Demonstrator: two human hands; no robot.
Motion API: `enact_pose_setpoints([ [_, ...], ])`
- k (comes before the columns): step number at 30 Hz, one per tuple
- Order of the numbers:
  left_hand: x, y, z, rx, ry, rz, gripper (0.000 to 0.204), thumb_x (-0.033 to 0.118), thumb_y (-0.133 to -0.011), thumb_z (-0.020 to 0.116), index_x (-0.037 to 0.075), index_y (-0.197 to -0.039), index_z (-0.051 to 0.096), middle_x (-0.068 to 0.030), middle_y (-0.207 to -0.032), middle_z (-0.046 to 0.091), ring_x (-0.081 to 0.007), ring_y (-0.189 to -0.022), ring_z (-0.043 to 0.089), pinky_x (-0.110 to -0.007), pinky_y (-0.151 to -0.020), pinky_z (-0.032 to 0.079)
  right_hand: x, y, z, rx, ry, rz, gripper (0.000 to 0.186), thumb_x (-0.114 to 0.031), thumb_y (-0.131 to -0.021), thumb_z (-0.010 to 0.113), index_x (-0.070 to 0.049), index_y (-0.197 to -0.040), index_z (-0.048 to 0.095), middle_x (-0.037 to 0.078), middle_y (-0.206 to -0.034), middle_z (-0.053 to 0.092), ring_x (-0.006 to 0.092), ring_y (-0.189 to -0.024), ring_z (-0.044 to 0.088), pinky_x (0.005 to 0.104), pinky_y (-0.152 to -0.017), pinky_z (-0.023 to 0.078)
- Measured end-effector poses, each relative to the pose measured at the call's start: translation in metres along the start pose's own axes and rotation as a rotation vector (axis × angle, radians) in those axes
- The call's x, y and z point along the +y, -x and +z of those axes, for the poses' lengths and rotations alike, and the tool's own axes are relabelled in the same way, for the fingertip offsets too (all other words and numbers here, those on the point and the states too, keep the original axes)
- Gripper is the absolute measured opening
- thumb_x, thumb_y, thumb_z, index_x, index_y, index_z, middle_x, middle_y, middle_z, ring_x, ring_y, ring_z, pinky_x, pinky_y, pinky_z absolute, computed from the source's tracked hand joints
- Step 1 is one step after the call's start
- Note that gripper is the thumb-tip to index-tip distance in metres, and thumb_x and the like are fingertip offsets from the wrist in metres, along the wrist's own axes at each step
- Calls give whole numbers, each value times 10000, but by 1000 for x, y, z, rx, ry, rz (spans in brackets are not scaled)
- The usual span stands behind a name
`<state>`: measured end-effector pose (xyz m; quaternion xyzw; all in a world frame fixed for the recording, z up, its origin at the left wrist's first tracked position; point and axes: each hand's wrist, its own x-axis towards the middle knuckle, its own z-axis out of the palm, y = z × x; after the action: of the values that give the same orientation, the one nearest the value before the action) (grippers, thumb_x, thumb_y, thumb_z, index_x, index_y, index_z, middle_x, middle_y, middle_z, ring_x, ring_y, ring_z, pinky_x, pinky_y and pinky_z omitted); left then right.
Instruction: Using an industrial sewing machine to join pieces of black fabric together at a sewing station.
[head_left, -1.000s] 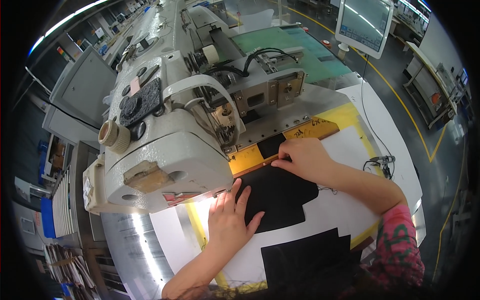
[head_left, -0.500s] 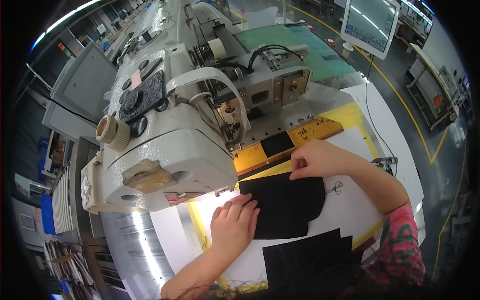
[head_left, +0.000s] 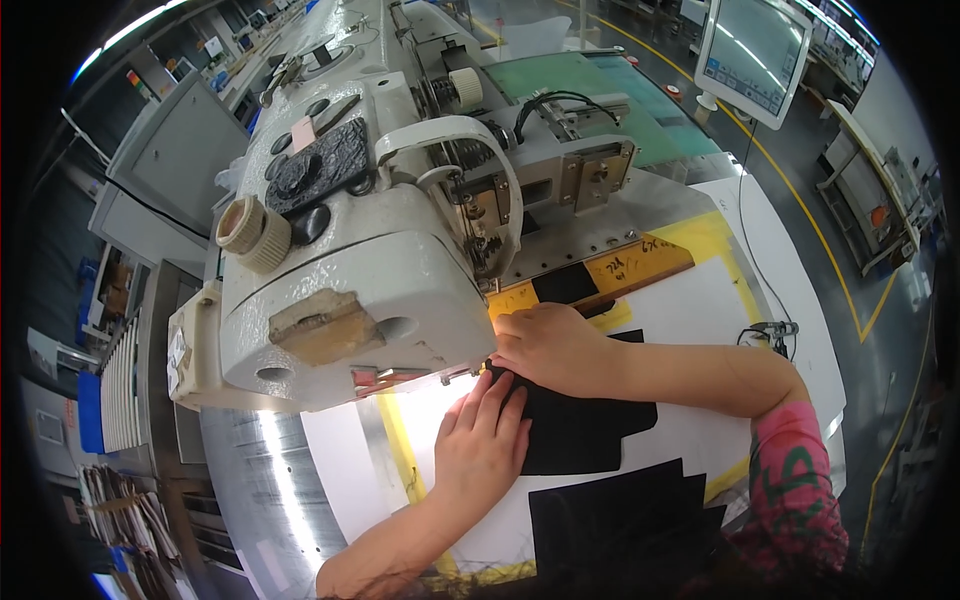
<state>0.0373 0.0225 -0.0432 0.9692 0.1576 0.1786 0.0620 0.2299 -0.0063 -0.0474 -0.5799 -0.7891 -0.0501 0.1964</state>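
A black fabric piece (head_left: 575, 435) lies flat on the white sheet beside the head of a large sewing machine (head_left: 400, 270). My left hand (head_left: 482, 435) rests on its left edge with the fingers stretched out, close to the lit spot under the machine head. Bent over the fabric's upper left corner, my right hand (head_left: 550, 350) has its fingers curled together at the cloth, their tips near my left fingertips. The right forearm crosses above the fabric and hides part of its upper side.
More black fabric pieces (head_left: 625, 525) lie at the near edge. Behind my right hand runs a yellow marked strip (head_left: 640, 265) along a metal clamp plate. Yellow tape (head_left: 735, 250) borders the white sheet. A touch screen (head_left: 755, 55) stands at the far right, its cable hanging down.
My right hand has moved left along the fabric's top edge to its upper left corner, beside my left hand. The left hand has shifted slightly. The view has moved a little.
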Motion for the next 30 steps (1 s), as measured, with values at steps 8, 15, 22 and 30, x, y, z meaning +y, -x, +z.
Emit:
enact_pose_setpoints([
  [8, -1, 0, 0, -6, -9, -17, 395, 180, -799, 668, 69, -1170, 591, -107, -1247, 551, -258, -1184, 527, -392, -928, 419, 0, 44, -56, -13, -281, 316, 262, -267, -827, 682, -64, -959, 585, 62, -875, 563, 260, -797, 608, 359, -683, 494],
  [15, 1, 0, -1, -17, -34, -10, 378, 198, -811, 652, 45, -1153, 604, -130, -1249, 554, -269, -1188, 524, -390, -921, 421, 9, 61, -69, -294, -148, 469, 285, -286, -820, 695, -78, -990, 602, 95, -849, 642, 281, -761, 629, 369, -682, 486],
  [22, 0, -3, -4, -44, 6, -64, 469, 180, -796, 665, 41, -1231, 554, -143, -1306, 509, -295, -1269, 457, -414, -1012, 364, 25, 39, -49, -116, -241, 512, 215, -265, -849, 658, -55, -803, 647, 94, -732, 644, 288, -715, 630, 385, -637, 474],
  [30, -5, -1, -1, -63, 1, -68, 486, 199, -804, 669, 39, -1246, 548, -138, -1346, 492, -291, -1277, 453, -413, -1039, 349, 17, 40, -51, -201, -220, 441, 242, -299, -835, 673, -62, -796, 644, 93, -725, 644, 283, -685, 629, 377, -612, 475],
])
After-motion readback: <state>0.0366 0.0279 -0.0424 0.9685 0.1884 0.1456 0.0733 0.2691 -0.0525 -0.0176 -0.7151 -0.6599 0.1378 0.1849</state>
